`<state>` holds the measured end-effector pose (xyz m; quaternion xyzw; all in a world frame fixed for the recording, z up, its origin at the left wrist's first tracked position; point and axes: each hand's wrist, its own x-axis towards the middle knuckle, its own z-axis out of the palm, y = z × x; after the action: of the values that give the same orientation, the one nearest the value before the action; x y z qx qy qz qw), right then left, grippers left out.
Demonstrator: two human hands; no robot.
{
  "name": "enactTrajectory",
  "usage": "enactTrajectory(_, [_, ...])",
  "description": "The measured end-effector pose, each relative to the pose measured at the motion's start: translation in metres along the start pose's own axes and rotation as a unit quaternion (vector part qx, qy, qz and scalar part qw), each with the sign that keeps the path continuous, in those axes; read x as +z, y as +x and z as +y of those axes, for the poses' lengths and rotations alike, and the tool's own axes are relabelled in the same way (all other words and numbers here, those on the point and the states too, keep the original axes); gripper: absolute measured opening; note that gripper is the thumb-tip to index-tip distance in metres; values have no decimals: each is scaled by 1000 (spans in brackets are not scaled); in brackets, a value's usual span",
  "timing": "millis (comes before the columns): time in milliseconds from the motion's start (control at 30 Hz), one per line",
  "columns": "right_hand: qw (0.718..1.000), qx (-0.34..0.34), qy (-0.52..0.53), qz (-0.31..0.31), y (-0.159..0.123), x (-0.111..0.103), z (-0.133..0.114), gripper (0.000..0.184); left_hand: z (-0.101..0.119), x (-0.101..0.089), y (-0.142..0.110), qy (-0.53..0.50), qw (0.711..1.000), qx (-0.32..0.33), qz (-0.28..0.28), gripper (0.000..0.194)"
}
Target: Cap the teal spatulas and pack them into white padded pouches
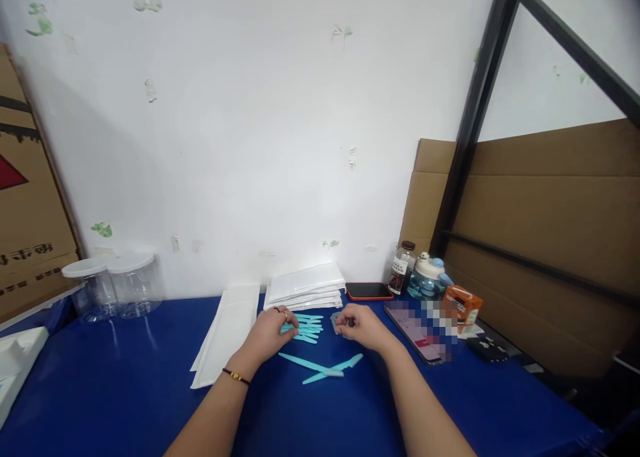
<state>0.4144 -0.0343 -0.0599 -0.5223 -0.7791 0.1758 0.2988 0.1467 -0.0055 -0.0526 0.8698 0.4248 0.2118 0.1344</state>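
Observation:
My left hand (273,330) is closed over the left end of a pile of turquoise eyebrow razors (313,328), thumb and fingers curled on them; the ends under the fingers are hidden. To the right, my right hand (366,325) pinches at a small clear plastic piece (335,321) lying on the table, its fingertips partly covering it. Nearer to me, a few separate eyebrow razors (311,364) lie crossed over each other between my forearms.
White envelopes (227,337) and a stack of white packets (305,287) lie by the wall. At right are a phone (370,291), a larger phone (417,333), a brown-capped bottle (401,270), a drinking bottle (427,280) and an orange box (463,305). Clear jars (134,287) stand left.

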Motion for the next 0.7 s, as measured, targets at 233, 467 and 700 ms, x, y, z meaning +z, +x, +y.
enactTrajectory(233, [969, -21, 21, -244, -10, 18, -29, 28, 15, 11, -4, -90, 976, 30, -194, 21])
enactTrajectory(467, [994, -14, 3, -107, -4, 11, -15, 13, 9, 3, 2, -4, 994, 53, -99, 19])
enactTrajectory(700, [995, 81, -52, 1, -3, -12, 14, 12, -16, -7, 3, 92, 995, -44, 7, 24])
